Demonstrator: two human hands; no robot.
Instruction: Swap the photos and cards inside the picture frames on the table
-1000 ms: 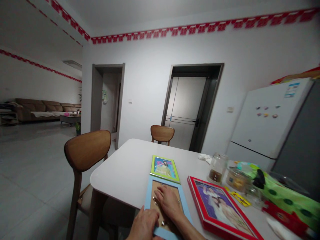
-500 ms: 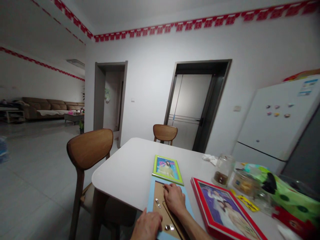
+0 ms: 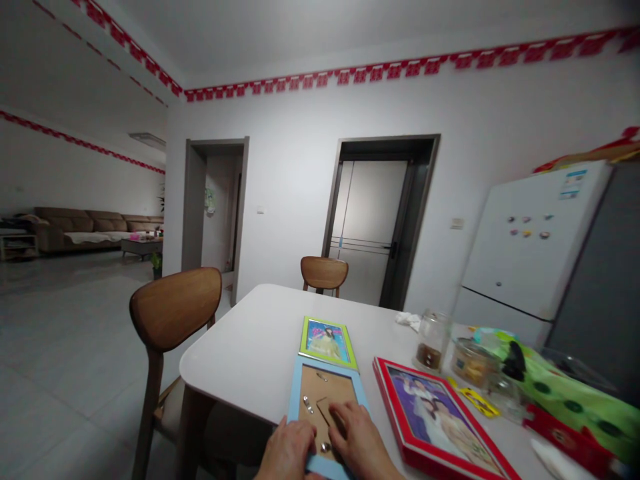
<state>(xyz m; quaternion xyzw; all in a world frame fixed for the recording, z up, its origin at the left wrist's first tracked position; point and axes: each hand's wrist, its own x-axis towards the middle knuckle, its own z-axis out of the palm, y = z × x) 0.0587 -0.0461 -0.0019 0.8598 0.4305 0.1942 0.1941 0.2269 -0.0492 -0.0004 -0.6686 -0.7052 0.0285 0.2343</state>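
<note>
A light-blue picture frame (image 3: 295, 387) lies face down on the table, its brown backing board (image 3: 310, 377) showing. On the board are small metal clips (image 3: 307, 404) and a cut-out outline of a stand. My left hand (image 3: 290, 447) grips the frame's lower left edge, fingers curled over it. Over the lower right of the board is my right hand (image 3: 357, 440), its bent fingers and thumb apart and touching the board; the fingertips partly hide a metal clip (image 3: 325, 447). Beyond the blue frame lies a green picture frame (image 3: 303, 340), face up, with a photo in it.
A red picture frame (image 3: 395, 427) lies to the right. Behind it stand a glass jar (image 3: 434, 337), a glass container (image 3: 470, 363), yellow scissors-like item (image 3: 479, 403) and a green spotted bag (image 3: 560, 393). Wooden chairs (image 3: 175, 310) stand at the table (image 3: 240, 353).
My right hand has drawn back from the board's upper part toward its lower right, uncovering the top clip. My left hand stays at the left edge. The view has tilted up slightly.
</note>
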